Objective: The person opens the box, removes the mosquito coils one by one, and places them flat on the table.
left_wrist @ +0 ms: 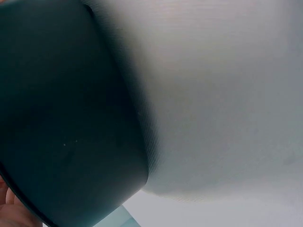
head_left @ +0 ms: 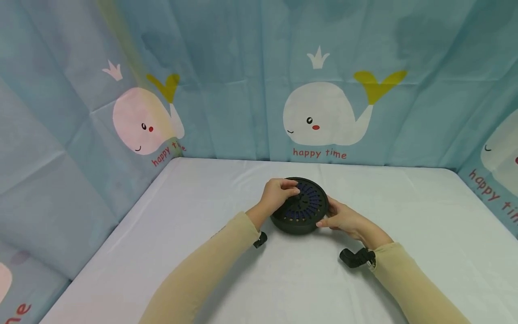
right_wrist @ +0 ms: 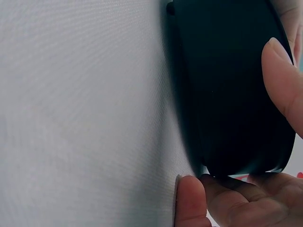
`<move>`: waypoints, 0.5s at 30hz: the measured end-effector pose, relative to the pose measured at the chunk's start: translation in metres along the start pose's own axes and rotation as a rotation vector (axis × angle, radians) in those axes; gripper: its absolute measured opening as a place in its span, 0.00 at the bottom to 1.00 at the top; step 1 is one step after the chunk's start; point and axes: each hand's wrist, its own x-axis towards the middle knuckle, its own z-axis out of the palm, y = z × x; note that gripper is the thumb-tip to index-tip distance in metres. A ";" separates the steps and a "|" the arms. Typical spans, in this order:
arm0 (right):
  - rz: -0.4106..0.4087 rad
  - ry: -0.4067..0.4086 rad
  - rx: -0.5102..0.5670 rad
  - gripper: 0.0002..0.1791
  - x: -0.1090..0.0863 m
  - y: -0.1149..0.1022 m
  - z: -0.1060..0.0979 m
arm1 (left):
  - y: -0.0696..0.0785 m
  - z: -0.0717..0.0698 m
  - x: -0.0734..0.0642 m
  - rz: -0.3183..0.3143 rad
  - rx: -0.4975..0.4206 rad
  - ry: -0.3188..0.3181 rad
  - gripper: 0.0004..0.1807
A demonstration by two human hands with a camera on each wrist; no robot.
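Observation:
A round black container [head_left: 299,227] sits on the white table, its top a dark disc with a ring of narrow slots filled with blue-purple pieces. Over the left part of this disc is my left hand [head_left: 278,194], thumb and fingertips close together near its middle. Whether they pinch anything small is hidden. My right hand [head_left: 344,219] grips the container's right side, the thumb on the near wall and the fingers behind it. In the right wrist view the thumb [right_wrist: 284,82] presses the dark wall [right_wrist: 232,94]. The container's wall [left_wrist: 71,113] also fills the left wrist view's left side.
A white cloth covers the table [head_left: 194,211]. Blue curtains [head_left: 234,90] printed with whales stand behind it and along both sides. Black camera mounts [head_left: 356,258] hang at both wrists, close above the cloth.

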 end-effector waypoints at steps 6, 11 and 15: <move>0.000 0.004 0.004 0.58 -0.002 -0.001 0.000 | 0.004 0.000 -0.001 -0.008 -0.013 -0.016 0.16; 0.011 -0.003 0.004 0.59 -0.002 -0.001 0.001 | 0.002 0.000 -0.002 -0.015 -0.005 -0.009 0.16; 0.004 -0.010 0.002 0.59 -0.001 -0.001 0.001 | 0.003 -0.001 -0.002 -0.019 -0.031 -0.005 0.16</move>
